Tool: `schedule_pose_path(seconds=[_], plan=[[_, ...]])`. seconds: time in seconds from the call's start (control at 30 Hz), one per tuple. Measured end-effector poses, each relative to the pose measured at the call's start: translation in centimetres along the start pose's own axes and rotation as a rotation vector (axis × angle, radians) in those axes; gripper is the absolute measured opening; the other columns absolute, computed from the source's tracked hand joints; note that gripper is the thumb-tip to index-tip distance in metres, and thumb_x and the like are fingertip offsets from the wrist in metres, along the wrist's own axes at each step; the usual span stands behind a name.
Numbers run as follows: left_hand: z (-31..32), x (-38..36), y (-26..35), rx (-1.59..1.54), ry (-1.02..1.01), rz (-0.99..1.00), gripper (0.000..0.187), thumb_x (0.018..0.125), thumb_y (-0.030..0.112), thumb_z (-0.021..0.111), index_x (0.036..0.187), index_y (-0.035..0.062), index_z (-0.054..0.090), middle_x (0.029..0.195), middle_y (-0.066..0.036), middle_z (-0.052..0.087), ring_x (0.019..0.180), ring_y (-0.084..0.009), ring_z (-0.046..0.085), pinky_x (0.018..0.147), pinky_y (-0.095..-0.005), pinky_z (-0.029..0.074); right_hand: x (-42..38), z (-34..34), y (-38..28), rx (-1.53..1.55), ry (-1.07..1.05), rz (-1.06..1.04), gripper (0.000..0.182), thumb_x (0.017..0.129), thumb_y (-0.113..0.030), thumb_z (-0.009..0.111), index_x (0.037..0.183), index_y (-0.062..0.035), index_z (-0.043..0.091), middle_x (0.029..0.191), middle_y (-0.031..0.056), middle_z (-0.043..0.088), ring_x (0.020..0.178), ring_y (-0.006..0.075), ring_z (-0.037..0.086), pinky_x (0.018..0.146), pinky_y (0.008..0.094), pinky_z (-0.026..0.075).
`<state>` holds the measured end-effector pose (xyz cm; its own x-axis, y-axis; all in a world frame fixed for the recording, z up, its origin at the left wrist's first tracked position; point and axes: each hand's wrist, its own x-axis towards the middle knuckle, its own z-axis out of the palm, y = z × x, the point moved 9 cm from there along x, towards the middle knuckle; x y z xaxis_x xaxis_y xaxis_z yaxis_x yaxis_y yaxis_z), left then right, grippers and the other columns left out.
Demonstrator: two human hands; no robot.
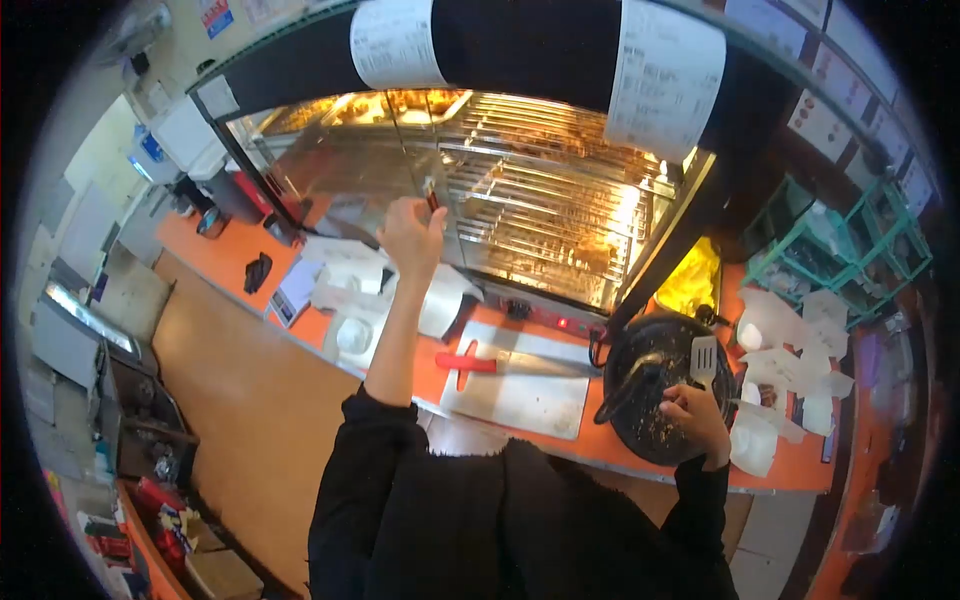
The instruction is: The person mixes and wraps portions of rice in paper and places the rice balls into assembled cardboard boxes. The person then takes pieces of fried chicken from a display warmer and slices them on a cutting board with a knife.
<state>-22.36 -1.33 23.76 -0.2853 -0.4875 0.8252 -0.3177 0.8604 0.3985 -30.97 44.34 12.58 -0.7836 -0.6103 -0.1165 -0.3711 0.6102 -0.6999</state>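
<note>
My left hand (412,232) is raised at the glass door of a lit warming cabinet (545,190), its fingers closed at the small dark handle (432,194). Over a round black pan (640,400) at the right, my right hand (692,415) is closed round a slotted spatula (704,358), whose head points away from me. Crumbs lie in the pan. A red-handled knife (468,363) rests on a white cutting board (535,402) between my arms.
White paper wraps and bowls (353,335) stand left of the board. More paper wraps (775,375) lie right of the pan, near a green rack (850,250). Yellow food fills a tray (690,278) behind the pan. Paper slips (665,80) hang from the cabinet top.
</note>
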Motion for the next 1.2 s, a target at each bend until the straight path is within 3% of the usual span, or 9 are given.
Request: schedule_pose_path(seconds=[0.2,0.27,0.47,0.57,0.7,0.87,0.93,0.97,1.2], plan=[[-13.6,10.2,6.3,-0.415,0.522,0.288,0.016,0.061,0.01,0.066,0.071,0.0091,0.053,0.065,-0.003,0.049,0.061,-0.0191,0.049,0.06,-0.0318,0.035,-1.4,-4.1,-1.8,-0.003,0.106,-0.023,0.028,0.072,-0.018,0.062,0.09,0.0019,0.058,0.062,0.011,0.059,0.054,0.0141,0.056,0.052,0.0265,0.043],[-17.1,16.0,11.0,-0.427,0.522,0.4,0.013,0.063,0.009,0.066,0.073,0.0085,0.057,0.066,-0.005,0.056,0.063,-0.0189,0.055,0.059,-0.0316,0.04,-1.8,-5.0,-1.9,-0.022,0.136,0.006,0.026,0.071,-0.016,0.063,0.09,0.0022,0.059,0.061,0.0102,0.059,0.054,0.0125,0.056,0.053,0.0257,0.043],[-4.3,29.7,21.9,-0.047,-0.146,0.662,0.03,0.076,0.036,0.055,0.089,0.0101,0.064,0.089,-0.01,0.063,0.077,-0.0239,0.061,0.07,-0.0335,0.046,-3.2,-5.3,-3.6,0.136,0.166,-0.07,0.024,0.072,-0.014,0.061,0.09,0.0019,0.059,0.063,0.0104,0.06,0.057,0.0129,0.059,0.054,0.0244,0.044],[1.6,30.0,24.8,0.155,-0.503,0.72,0.029,0.069,0.039,0.059,0.084,0.0158,0.066,0.087,-0.009,0.063,0.083,-0.0267,0.059,0.074,-0.0354,0.046,-4.8,-5.2,-1.3,0.171,0.211,-0.045,0.027,0.072,-0.015,0.06,0.093,0.0025,0.058,0.064,0.0116,0.061,0.059,0.0143,0.06,0.054,0.0244,0.045],[0.0,32.3,24.8,0.19,-0.269,0.509,0.028,0.072,0.038,0.056,0.084,0.0147,0.067,0.086,-0.011,0.063,0.081,-0.0283,0.059,0.075,-0.0362,0.045,-7.9,-6.0,2.4,0.277,0.236,0.083,0.028,0.075,-0.017,0.06,0.094,0.0027,0.058,0.066,0.0106,0.061,0.061,0.0125,0.059,0.054,0.0252,0.045],[1.7,32.2,25.2,0.023,-0.503,0.778,0.031,0.079,0.038,0.052,0.08,0.01,0.065,0.075,-0.008,0.063,0.07,-0.0211,0.059,0.062,-0.0321,0.045,-9.6,-6.2,4.0,0.338,0.228,0.161,0.028,0.077,-0.017,0.06,0.096,0.0037,0.057,0.067,0.0088,0.061,0.061,0.0117,0.057,0.053,0.0245,0.046],[-0.3,34.5,23.1,-0.198,-0.313,0.434,0.03,0.074,0.032,0.062,0.09,0.0071,0.065,0.079,-0.005,0.063,0.07,-0.0137,0.057,0.064,-0.0297,0.046,-9.1,-5.8,4.3,0.42,0.218,0.145,0.027,0.077,-0.016,0.059,0.095,0.0033,0.057,0.067,0.0083,0.06,0.061,0.0122,0.058,0.054,0.0245,0.046],[-2.0,34.7,22.8,-0.125,-0.251,0.248,0.043,0.069,0.042,0.061,0.091,0.0055,0.061,0.081,-0.021,0.06,0.08,-0.0246,0.06,0.073,-0.0401,0.042,-8.5,-5.7,3.7,0.411,0.191,0.142,0.026,0.077,-0.015,0.059,0.095,0.0035,0.057,0.068,0.0086,0.06,0.062,0.0123,0.058,0.054,0.0245,0.046],[-12.1,33.8,23.5,-0.277,0.474,0.265,0.039,0.081,0.038,0.047,0.075,0.0007,0.058,0.076,-0.019,0.057,0.072,-0.0356,0.053,0.061,-0.0424,0.039,-3.8,-4.2,-1.6,0.273,0.062,-0.06,0.025,0.076,-0.015,0.059,0.094,0.0024,0.057,0.068,0.011,0.061,0.059,0.0112,0.058,0.054,0.0234,0.045]])
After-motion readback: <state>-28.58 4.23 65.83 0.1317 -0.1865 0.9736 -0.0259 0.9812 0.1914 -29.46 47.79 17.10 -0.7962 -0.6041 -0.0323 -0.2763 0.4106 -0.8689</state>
